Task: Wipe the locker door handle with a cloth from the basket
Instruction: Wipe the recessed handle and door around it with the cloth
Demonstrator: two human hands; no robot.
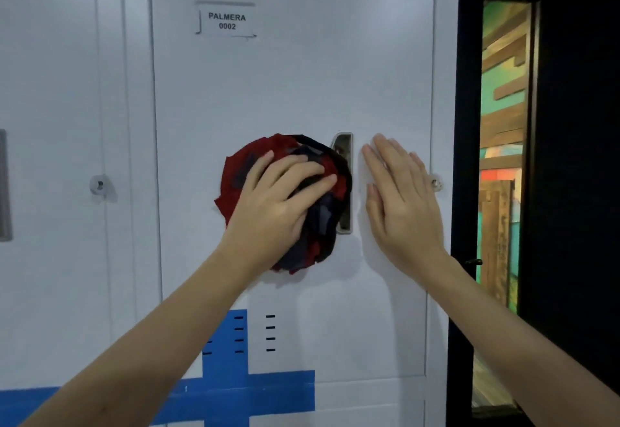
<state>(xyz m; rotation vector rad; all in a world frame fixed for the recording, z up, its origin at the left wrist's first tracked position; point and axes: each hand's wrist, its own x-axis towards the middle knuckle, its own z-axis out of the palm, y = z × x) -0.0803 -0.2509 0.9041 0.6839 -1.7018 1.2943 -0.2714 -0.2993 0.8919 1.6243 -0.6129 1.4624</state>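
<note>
A bunched red and dark cloth point(288, 201) is pressed against the white locker door point(295, 91) by the left hand point(278, 205), whose fingers are spread over the wad and curled into it, so the cloth is held rather than merely pushed. The metal handle point(345, 185), a recessed vertical plate, lies at the cloth's right edge and is partly covered by it; its top and lower right strip are exposed. The right hand point(402, 198) is laid flat and open on the door just right of the handle, holding nothing. The wipe is judged to be under way. The main risk is judged to be incomplete coverage: the wad sits mostly on the painted panel left of the handle, so the recess may be skimmed rather than cleaned. A loose fold could also catch on the plate's rim and be dragged out of the grip. Room is tight to the right, where the bracing hand and a small lock point(435, 184) near the door's edge leave little travel. Above, as far as the label point(227, 21), and below, down to the vent slots point(270, 332), the panel is open.
</note>
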